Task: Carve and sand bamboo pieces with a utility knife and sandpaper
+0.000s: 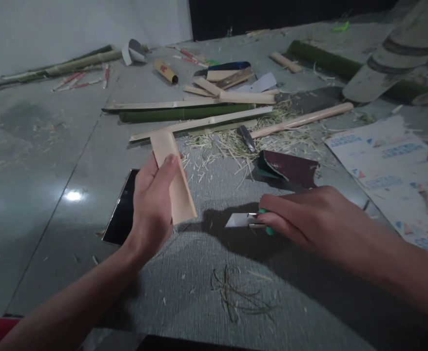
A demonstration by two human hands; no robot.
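Observation:
My left hand [154, 197] grips a pale split bamboo piece [177, 187], thumb across its face, the strip tilted with its lower end toward the right. In my right hand [298, 212] is a utility knife [241, 220] with a green handle, mostly hidden by the fingers. Its blade points left and stays apart from the bamboo. A black phone [121, 209] lies partly behind my left wrist. Just beyond my right hand rests a curled sheet of dark red sandpaper [290, 165].
A hammer [298, 119] lies among bamboo shavings [221, 144]. Behind are long split bamboo strips [199, 122], a bamboo tube [165, 71] and a green bamboo pole [323, 59]. Printed paper [393, 170] covers the right side. Dark thin fibres [232, 295] lie near the front.

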